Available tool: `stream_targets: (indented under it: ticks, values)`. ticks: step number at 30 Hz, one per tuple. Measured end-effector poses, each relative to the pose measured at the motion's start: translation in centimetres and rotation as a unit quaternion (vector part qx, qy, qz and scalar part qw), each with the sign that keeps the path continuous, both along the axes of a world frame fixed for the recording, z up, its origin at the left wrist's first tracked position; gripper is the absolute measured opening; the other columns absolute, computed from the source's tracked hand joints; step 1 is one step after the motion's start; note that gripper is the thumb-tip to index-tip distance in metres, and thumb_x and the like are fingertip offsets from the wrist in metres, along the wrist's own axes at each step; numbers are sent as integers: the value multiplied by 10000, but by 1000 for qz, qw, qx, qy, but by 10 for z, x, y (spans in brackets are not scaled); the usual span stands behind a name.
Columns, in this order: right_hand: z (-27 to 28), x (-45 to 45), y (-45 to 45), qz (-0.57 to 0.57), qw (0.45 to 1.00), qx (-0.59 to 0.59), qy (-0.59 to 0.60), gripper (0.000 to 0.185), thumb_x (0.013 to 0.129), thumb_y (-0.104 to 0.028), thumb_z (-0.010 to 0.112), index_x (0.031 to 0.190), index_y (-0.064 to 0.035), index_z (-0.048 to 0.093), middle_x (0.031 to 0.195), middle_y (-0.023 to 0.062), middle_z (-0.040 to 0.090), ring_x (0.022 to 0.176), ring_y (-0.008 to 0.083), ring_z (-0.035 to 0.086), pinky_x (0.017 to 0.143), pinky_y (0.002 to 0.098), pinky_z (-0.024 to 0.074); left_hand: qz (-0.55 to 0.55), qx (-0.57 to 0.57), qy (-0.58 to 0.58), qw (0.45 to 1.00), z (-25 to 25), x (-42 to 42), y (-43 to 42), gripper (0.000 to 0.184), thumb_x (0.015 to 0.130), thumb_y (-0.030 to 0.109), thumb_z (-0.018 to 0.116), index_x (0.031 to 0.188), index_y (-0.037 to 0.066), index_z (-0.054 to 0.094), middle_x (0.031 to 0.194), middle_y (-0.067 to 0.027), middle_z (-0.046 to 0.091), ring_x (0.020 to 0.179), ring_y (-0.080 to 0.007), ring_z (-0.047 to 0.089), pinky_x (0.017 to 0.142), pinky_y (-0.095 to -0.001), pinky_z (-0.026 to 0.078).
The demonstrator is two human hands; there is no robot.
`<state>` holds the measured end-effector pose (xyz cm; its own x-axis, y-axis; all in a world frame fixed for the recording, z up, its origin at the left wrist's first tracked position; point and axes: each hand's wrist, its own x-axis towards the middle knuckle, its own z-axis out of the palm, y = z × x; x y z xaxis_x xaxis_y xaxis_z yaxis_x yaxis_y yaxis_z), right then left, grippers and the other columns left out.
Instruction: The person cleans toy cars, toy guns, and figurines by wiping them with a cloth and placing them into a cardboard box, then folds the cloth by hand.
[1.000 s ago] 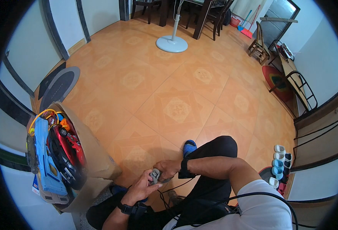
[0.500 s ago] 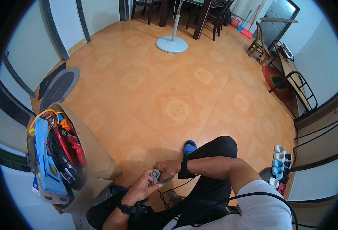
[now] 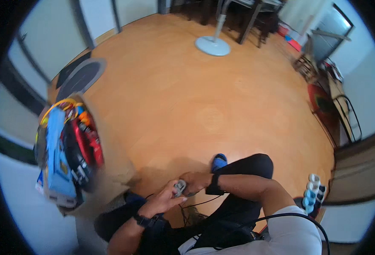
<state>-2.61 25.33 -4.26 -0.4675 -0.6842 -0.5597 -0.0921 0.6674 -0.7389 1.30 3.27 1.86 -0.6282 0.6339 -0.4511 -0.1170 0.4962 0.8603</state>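
Note:
A small grey bundle (image 3: pixel 179 187), apparently soft rolled cloth, sits between my two hands, low in the head view. My left hand (image 3: pixel 162 199) grips it from the left side, the thumb stretched along its lower edge. Closed around its right side, my right hand (image 3: pixel 197 182) partly hides it. Both hands are held together above my lap, and dark straps circle both wrists. Motion blur leaves the bundle's exact kind unclear.
On my left stands a cardboard box (image 3: pixel 113 163) full of toys, among them a blue plastic piece (image 3: pixel 59 155) and a red car (image 3: pixel 82 138). A fan base (image 3: pixel 213 45) stands ahead on the tiled floor. Several shoes (image 3: pixel 311 191) sit at right. A black cable (image 3: pixel 287 214) crosses my arm.
The view has swung, so the room and box appear shifted to the right and blurred. My hands remain together on the grey bundle, with the fingers slightly shifted around it.

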Motion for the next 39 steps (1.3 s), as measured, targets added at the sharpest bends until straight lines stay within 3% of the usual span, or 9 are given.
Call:
stream_targets:
  ticks: [3,6,18,21,27,31,33,36,39]
  values:
    - [-3,0,0,6,999,-1,37,503,743,-272,789,1129,18,647,1107,236,683,1081,383,649,924,437,508,6,57,66,996,-5,3,-3,724,899,364,773,1427,27,409,1047,-138,596,927,-241,619,836,-363,520]
    - [-12,4,3,-32,995,-38,83,452,733,-292,802,1051,0,667,999,201,697,955,331,688,827,422,536,9,11,87,996,-19,8,-4,703,901,364,766,1411,26,420,1050,-142,595,961,-259,616,850,-374,514]
    - [14,3,-2,-73,988,-125,-46,405,799,-152,785,1135,8,627,1020,120,698,973,215,664,863,367,531,8,51,91,995,-32,10,-5,589,923,339,727,1306,9,425,991,-136,536,908,-239,560,827,-376,477]
    - [13,3,-5,-75,990,-106,-48,398,817,-123,774,1162,2,621,1043,103,700,992,196,657,874,355,528,14,81,140,987,-31,10,-6,601,916,332,731,1305,-4,419,989,-153,536,914,-259,570,816,-382,477]
    - [35,1,-10,-86,989,-102,-55,393,856,-70,753,1217,-15,611,1106,67,694,1039,175,647,913,337,518,15,29,71,997,-21,5,-5,690,863,298,772,1342,-21,392,1123,-219,558,1034,-353,588,895,-420,479]
    - [27,-3,-10,-213,902,-273,-259,358,916,-46,715,1256,-30,605,1182,45,671,1103,169,627,974,332,500,105,8,217,971,-29,7,-1,786,836,271,791,1406,-46,353,1254,-261,543,1190,-391,556,1023,-437,446]
    - [36,-11,-9,-242,905,-254,-241,369,942,-46,693,1296,-35,586,1218,43,659,1143,162,609,1011,332,485,146,-18,303,942,-34,5,2,838,830,274,786,1430,-86,326,1289,-266,542,1242,-402,542,1048,-446,441]
    - [63,-21,-9,-266,884,-309,-226,432,930,-29,695,1339,-40,557,1212,33,660,1141,147,603,1006,324,482,219,0,200,955,-15,-1,6,850,851,291,778,1467,-64,313,1280,-215,570,1242,-357,556,1059,-443,437]
    - [86,-28,-10,-312,840,-374,-238,480,913,-28,709,1364,-39,545,1191,28,662,1123,141,603,997,318,483,180,176,12,968,-33,-14,3,678,893,206,766,1422,-5,399,1261,-123,582,1214,-238,549,1055,-384,429]
